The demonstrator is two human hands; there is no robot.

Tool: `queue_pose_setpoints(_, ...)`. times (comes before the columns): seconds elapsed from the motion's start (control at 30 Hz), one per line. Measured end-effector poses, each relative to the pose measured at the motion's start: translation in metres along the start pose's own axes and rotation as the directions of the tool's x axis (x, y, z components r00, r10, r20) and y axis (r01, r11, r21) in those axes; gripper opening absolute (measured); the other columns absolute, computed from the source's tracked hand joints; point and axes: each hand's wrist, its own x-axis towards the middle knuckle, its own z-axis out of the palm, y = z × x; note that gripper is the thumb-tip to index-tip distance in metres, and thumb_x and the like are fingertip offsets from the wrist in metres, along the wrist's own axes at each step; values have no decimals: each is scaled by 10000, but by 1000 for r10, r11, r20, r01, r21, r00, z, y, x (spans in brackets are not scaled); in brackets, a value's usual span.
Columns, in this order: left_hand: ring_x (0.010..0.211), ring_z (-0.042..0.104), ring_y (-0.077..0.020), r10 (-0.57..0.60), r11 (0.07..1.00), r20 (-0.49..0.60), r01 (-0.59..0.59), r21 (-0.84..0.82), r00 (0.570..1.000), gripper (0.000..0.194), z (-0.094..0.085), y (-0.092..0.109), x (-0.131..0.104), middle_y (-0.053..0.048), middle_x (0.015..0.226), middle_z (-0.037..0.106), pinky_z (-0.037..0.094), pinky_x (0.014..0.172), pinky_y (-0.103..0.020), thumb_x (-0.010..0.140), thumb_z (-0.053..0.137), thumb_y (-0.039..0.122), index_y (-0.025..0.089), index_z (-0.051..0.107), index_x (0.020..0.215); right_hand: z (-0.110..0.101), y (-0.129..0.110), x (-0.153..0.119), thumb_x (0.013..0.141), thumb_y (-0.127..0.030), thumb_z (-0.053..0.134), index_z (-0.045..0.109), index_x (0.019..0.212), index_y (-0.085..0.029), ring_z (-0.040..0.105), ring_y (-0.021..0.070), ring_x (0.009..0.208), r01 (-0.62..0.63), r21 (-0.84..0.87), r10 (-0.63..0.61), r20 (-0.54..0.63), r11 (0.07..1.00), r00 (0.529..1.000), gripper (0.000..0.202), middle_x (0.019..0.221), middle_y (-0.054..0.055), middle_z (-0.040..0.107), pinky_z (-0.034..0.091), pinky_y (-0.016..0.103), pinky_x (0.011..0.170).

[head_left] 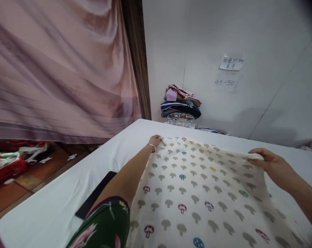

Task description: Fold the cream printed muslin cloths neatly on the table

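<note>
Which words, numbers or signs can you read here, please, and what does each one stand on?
"45-50": handwritten on the lower paper on the wall.
Two rows of handwritten Chinese characters on the upper paper: too blurred to read surely.

a pink curtain (68, 69) hangs beside a pale wall (192, 38).
</note>
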Motion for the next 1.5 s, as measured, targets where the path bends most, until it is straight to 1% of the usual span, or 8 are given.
queue_pose_setpoints(0.1, 683, 584, -136, 47, 993, -12, -48, -108, 999, 212, -13, 14, 6, -19, 698, 631, 474, 670, -247, 692, 476, 196, 162, 634, 829, -15, -7, -20, 472, -353, 747, 623, 866, -261, 566, 165, 675, -83, 128, 74, 72, 988, 995, 422, 853, 5, 627, 443, 213, 530)
queue_pose_setpoints(0.27, 725, 600, -154, 172, 974, 107, -153, -165, 979, 321, -50, 41, 10, -35, 746, 640, 483, 685, -257, 611, 442, 147, 126, 631, 870, -42, 0, -36, 414, -308, 766, 652, 802, -244, 531, 167, 678, -146, 226, 148, 11, 963, 989, 409, 817, 18, 623, 437, 219, 534)
queue_pose_setpoints(0.5, 805, 591, -220, 156, 926, 307, -248, 286, 939, 101, -74, 65, 36, -24, 602, 608, 427, 783, -306, 551, 509, 130, 161, 583, 489, -47, 5, -24, 495, -252, 743, 627, 844, -231, 560, 171, 669, -146, 378, 159, -3, 914, 987, 368, 764, 33, 628, 458, 246, 561)
queue_pose_setpoints(0.63, 1050, 523, -244, 208, 630, 307, -367, 684, 929, 128, -63, 71, 51, -44, 914, 656, 331, 940, -340, 593, 552, 120, 197, 635, 652, -30, 15, 11, 531, -220, 692, 600, 910, -206, 585, 157, 679, -128, 364, 175, -101, 923, 979, 390, 784, 19, 636, 483, 250, 606)
queue_pose_setpoints(0.77, 1123, 479, -249, 187, 546, 263, -323, 773, 946, 364, -38, 69, 50, -69, 1092, 612, 324, 956, -357, 659, 526, 113, 226, 632, 988, -7, 47, 45, 639, -235, 553, 546, 1090, -125, 619, 209, 762, -219, 82, 234, -308, 972, 922, 464, 922, 102, 651, 503, 299, 626)
queue_pose_setpoints(1.0, 1123, 495, -243, 207, 604, 288, -354, 714, 935, 393, -2, 27, 7, -84, 1299, 476, 390, 914, -336, 804, 428, 286, 199, 537, 1171, 9, 97, 59, 665, -309, 589, 511, 1193, -70, 612, 273, 863, -300, -197, 229, -318, 933, 920, 584, 1017, 168, 625, 480, 363, 740)
queue_pose_setpoints(1.17, 1063, 546, -264, 61, 775, 174, -157, 613, 983, 518, -1, -1, -16, -124, 1202, 562, 422, 882, -338, 818, 386, 473, 165, 477, 1224, 9, 103, 55, 673, -266, 592, 526, 1188, -142, 576, 264, 978, -263, -347, 159, -300, 900, 941, 533, 1061, 111, 626, 427, 364, 870)
queue_pose_setpoints(1.5, 980, 592, -283, -85, 807, -9, 74, 586, 996, 376, 13, 4, 0, -149, 1073, 632, 460, 758, -358, 799, 425, 392, 175, 583, 1061, 2, 88, 81, 812, -254, 384, 389, 1321, -149, 495, 240, 1117, -191, -446, 44, -319, 874, 947, 520, 1226, 121, 540, 376, 333, 932)
